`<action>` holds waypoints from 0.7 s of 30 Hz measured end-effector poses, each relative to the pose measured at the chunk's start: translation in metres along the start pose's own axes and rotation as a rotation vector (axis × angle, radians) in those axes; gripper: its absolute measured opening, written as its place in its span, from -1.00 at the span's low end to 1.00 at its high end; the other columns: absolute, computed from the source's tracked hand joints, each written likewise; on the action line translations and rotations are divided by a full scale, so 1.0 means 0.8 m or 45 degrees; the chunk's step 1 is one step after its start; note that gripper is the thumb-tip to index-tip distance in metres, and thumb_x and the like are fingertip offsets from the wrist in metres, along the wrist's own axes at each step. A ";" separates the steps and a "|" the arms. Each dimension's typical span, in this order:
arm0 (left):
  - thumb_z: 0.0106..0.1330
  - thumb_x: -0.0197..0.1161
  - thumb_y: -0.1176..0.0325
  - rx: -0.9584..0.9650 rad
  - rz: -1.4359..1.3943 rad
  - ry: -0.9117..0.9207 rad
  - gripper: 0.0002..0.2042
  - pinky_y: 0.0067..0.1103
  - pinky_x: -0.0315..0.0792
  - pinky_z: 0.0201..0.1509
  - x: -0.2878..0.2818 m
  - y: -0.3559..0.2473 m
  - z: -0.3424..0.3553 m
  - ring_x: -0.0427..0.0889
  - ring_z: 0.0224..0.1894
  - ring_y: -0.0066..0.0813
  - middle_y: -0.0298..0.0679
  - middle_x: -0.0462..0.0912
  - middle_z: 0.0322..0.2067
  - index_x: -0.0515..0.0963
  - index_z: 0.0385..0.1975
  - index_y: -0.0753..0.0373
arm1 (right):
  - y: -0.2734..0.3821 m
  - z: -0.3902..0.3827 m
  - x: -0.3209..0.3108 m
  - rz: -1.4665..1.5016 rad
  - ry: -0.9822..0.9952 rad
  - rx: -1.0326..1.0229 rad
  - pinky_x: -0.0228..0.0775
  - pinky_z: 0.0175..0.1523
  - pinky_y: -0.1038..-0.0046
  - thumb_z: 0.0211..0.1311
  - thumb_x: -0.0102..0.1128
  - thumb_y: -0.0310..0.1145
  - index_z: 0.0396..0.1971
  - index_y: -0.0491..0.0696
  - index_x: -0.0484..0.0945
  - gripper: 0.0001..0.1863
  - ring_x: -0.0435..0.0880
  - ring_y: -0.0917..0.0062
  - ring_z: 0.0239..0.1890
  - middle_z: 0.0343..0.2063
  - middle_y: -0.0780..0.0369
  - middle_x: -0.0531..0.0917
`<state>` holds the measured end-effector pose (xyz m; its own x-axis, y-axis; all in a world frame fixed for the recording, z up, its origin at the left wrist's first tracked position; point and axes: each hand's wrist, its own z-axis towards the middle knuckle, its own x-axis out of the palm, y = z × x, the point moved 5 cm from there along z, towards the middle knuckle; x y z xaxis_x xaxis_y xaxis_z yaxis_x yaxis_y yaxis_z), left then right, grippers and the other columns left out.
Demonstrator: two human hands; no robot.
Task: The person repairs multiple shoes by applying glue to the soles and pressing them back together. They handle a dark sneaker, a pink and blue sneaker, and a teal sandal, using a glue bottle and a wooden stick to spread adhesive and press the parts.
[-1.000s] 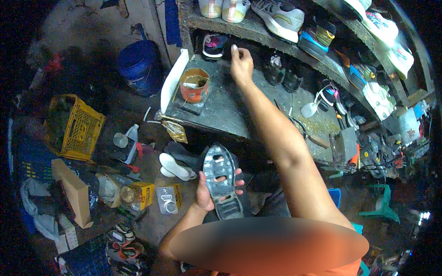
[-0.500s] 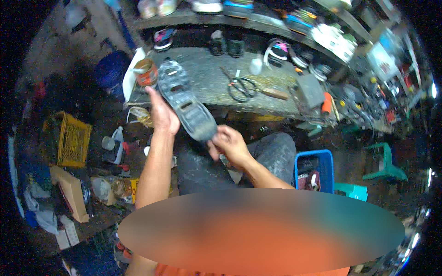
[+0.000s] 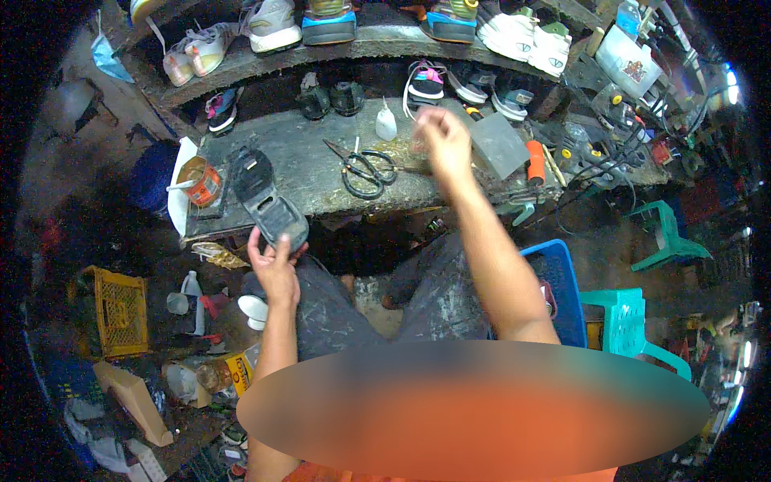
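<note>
My left hand (image 3: 275, 269) is closed on the heel end of a black shoe sole (image 3: 273, 205) with slotted openings, held tilted at the bench's front edge. My right hand (image 3: 442, 145) is raised over the bench (image 3: 297, 136), fingers bent and smeared by motion; what is in them, if anything, is unclear. It is near a white squeeze bottle (image 3: 385, 122), a pink-and-black shoe (image 3: 426, 80) and a grey block (image 3: 499, 146). Black-handled scissors (image 3: 365, 173) lie between the sole and my right hand. Left of the sole stands an orange can (image 3: 201, 183) with something white across it.
Shelves (image 3: 225, 68) of shoes rise behind the bench, with tools and cables (image 3: 594, 153) at the right. An orange-handled tool (image 3: 535, 162) lies by the block. Below are a blue bin (image 3: 562, 273), green plastic stools (image 3: 622, 313) and a yellow crate (image 3: 120, 313).
Since half a second ago my right hand has left the sole and moved up over the bench. The sole in my left hand has shifted and turned darker side up. The view has swung too.
</note>
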<state>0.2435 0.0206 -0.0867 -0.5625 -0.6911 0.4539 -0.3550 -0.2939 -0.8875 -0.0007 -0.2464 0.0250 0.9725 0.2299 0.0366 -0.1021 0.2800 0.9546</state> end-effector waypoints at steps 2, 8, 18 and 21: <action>0.47 0.26 0.43 -0.015 -0.022 -0.037 -0.42 -0.22 0.69 -0.02 -0.010 -0.009 0.019 0.68 0.01 -0.24 -0.02 0.58 0.09 0.11 0.39 0.16 | -0.006 0.091 -0.019 -0.476 -0.292 -0.155 0.59 0.05 0.21 0.24 0.36 -0.25 -0.02 -0.15 0.60 -0.62 0.73 0.24 -0.12 -0.18 0.08 0.73; 0.54 0.20 0.15 -0.017 -0.021 -0.101 -0.48 -0.26 0.52 0.27 -0.110 -0.011 -0.006 0.60 0.14 -0.11 0.01 0.50 0.19 0.22 0.35 0.24 | -0.087 0.220 -0.019 -1.549 0.173 0.349 0.36 0.41 0.17 0.01 0.47 0.30 0.43 -0.21 0.11 0.20 0.46 -0.03 0.34 0.29 -0.20 0.45; 0.27 0.28 0.29 -0.383 2.719 0.947 -0.51 -0.17 0.43 0.30 -0.264 0.072 -0.123 0.53 0.25 0.10 0.08 0.57 0.21 0.52 0.21 0.26 | 0.066 0.134 -0.058 -1.024 0.478 0.307 0.53 -0.22 0.45 0.24 0.44 0.05 0.16 -0.03 0.56 -0.38 0.62 0.63 -0.26 -0.16 0.26 0.71; 0.22 0.33 0.13 -0.072 2.217 1.193 -0.47 -0.21 0.45 0.28 -0.216 0.067 -0.094 0.51 0.28 0.12 0.11 0.58 0.20 0.57 0.17 0.24 | 0.133 0.083 -0.078 -0.858 0.429 0.276 0.55 -0.16 0.45 0.26 0.43 0.04 0.16 -0.01 0.54 -0.40 0.64 0.62 -0.21 -0.10 0.29 0.69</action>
<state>0.2655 0.1742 -0.2068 -0.4090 0.3518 -0.8420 0.9098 0.2290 -0.3463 -0.0587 -0.2930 0.1438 0.6910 0.3549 -0.6298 0.5644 0.2795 0.7767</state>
